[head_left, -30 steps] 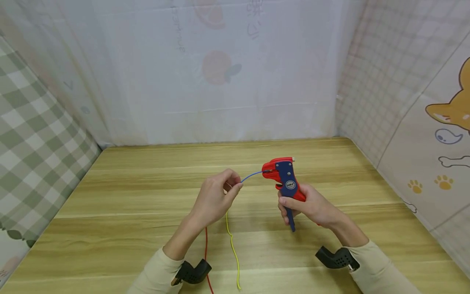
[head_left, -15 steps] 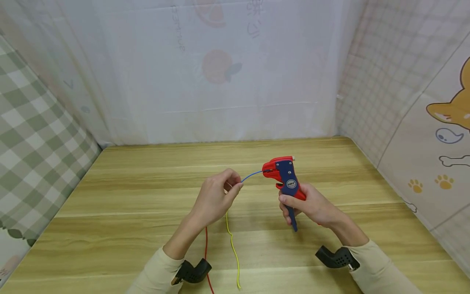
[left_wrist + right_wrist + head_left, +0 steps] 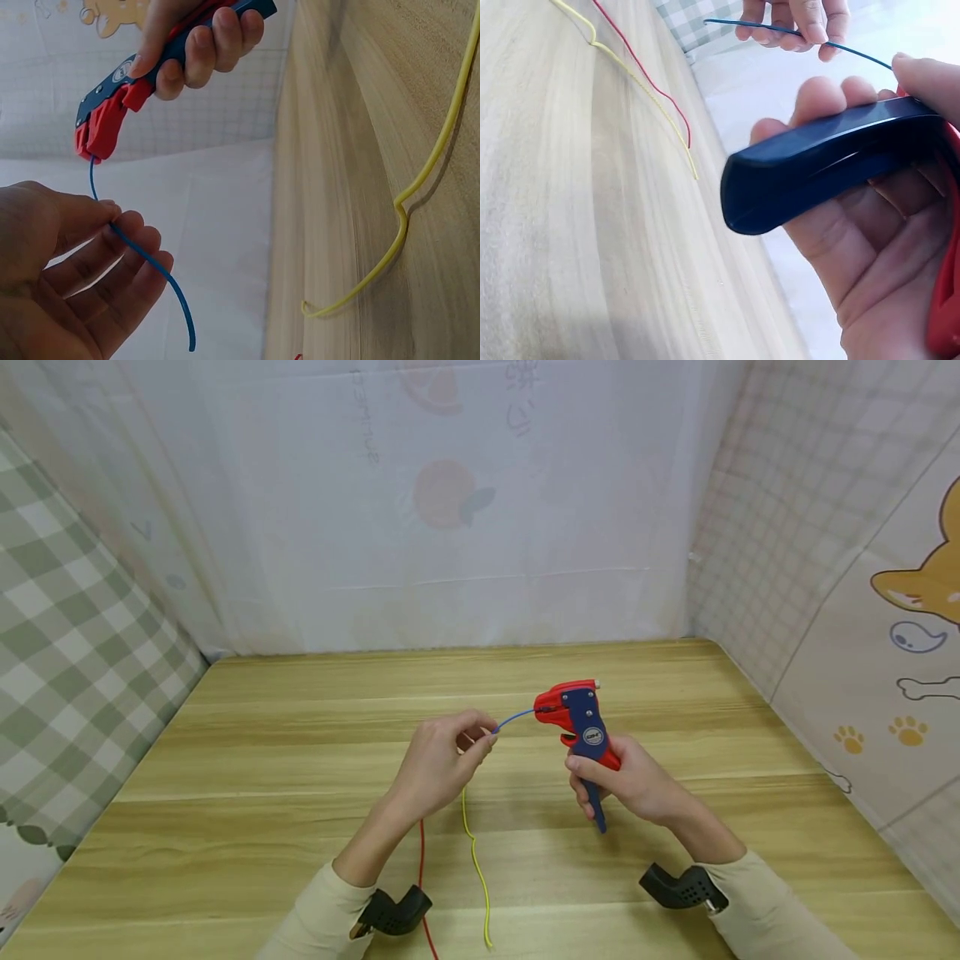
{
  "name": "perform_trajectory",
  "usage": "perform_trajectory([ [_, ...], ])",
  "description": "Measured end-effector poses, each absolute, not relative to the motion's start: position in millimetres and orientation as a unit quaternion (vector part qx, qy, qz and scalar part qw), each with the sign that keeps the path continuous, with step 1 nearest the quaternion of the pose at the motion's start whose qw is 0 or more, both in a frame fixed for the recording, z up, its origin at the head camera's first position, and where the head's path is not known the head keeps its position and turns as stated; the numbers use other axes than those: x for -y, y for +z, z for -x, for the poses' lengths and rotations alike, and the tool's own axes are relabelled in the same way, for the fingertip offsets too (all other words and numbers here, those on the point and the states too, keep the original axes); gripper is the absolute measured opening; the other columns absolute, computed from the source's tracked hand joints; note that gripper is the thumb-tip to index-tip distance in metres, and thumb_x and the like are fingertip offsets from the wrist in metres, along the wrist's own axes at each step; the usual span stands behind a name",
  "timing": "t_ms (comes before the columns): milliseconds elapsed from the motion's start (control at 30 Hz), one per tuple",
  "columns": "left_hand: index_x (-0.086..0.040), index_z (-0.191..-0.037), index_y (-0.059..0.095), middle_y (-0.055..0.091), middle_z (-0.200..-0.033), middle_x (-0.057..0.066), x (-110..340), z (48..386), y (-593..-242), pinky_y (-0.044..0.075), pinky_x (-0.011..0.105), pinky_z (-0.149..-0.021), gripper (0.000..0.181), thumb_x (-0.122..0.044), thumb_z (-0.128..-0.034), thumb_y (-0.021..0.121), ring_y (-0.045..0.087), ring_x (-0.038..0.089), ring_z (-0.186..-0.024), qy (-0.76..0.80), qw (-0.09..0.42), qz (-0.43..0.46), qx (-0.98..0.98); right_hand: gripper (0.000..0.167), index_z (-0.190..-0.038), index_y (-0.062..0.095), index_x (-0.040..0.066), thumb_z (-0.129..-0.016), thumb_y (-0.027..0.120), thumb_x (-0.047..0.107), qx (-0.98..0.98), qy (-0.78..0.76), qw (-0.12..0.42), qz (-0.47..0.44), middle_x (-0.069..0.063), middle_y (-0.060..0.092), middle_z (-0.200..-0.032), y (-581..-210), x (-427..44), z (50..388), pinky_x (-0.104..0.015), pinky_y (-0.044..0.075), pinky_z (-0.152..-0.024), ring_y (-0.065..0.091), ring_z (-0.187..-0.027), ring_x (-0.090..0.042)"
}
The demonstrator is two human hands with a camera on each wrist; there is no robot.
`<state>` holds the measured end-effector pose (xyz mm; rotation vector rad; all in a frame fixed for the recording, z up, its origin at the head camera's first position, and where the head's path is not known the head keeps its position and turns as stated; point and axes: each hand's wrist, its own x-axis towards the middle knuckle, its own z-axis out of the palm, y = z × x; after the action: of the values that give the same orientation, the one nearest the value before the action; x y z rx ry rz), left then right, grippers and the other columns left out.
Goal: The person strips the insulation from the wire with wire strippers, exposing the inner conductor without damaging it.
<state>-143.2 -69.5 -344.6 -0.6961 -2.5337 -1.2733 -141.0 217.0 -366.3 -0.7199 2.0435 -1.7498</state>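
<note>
In the head view the left hand [image 3: 442, 760] pinches a blue wire [image 3: 516, 717] between thumb and index finger. One end of that wire runs into the red jaws of a red and blue wire stripper [image 3: 590, 727]. The right hand [image 3: 630, 781] grips the tool's handles, its head turned to the left. The left wrist view shows the blue wire's free end [image 3: 178, 296] hanging past the left fingers. From the right wrist view, the dark blue handle [image 3: 817, 161] lies across the right palm, fingers curled round it.
A yellow wire [image 3: 480, 877] and a red wire [image 3: 422, 860] lie on the wooden table [image 3: 262, 735] below and beside the left hand. Pale cloth [image 3: 450, 568] hangs behind the table. Printed cloths stand at the left and right sides.
The right hand and the stripper have shifted very slightly to the left. The left hand keeps its pinch on the blue wire, nearly still.
</note>
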Motion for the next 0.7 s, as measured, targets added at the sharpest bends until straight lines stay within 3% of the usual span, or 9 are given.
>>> perform_trajectory([
  [200, -0.011, -0.103, 0.079, 0.079, -0.082, 0.003, 71.3, 144.4, -344.1, 0.054, 0.023, -0.065, 0.01, -0.008, -0.0963, 0.072, 0.072, 0.012, -0.069, -0.424, 0.112, 0.245, 0.865, 0.01, -0.105, 0.057, 0.005, -0.111, 0.05, 0.01, -0.716, -0.626, 0.17, 0.259, 0.0, 0.064, -0.073, -369.6, -213.7, 139.7, -0.041, 0.062, -0.059, 0.067, -0.059, -0.017],
  [433, -0.01, -0.101, 0.081, 0.077, -0.076, -0.003, 74.0, 145.8, -343.1, 0.047, 0.022, -0.062, 0.01, -0.007, -0.0944, 0.073, 0.065, 0.006, -0.065, -0.419, 0.11, 0.243, 0.868, 0.012, -0.106, 0.055, 0.003, -0.112, 0.049, 0.011, -0.715, -0.628, 0.163, 0.261, 0.001, 0.063, -0.071, -370.9, -209.6, 139.3, -0.04, 0.061, -0.055, 0.065, -0.055, -0.017],
  [700, -0.009, -0.098, 0.08, 0.078, -0.075, 0.002, 75.9, 145.6, -342.8, 0.047, 0.021, -0.06, 0.008, -0.007, -0.0933, 0.073, 0.064, 0.003, -0.062, -0.437, 0.091, 0.234, 0.864, 0.014, -0.105, 0.054, -0.001, -0.112, 0.05, 0.01, -0.727, -0.617, 0.14, 0.267, -0.012, 0.059, -0.067, -372.5, -205.2, 136.0, -0.04, 0.058, -0.052, 0.064, -0.051, -0.024],
])
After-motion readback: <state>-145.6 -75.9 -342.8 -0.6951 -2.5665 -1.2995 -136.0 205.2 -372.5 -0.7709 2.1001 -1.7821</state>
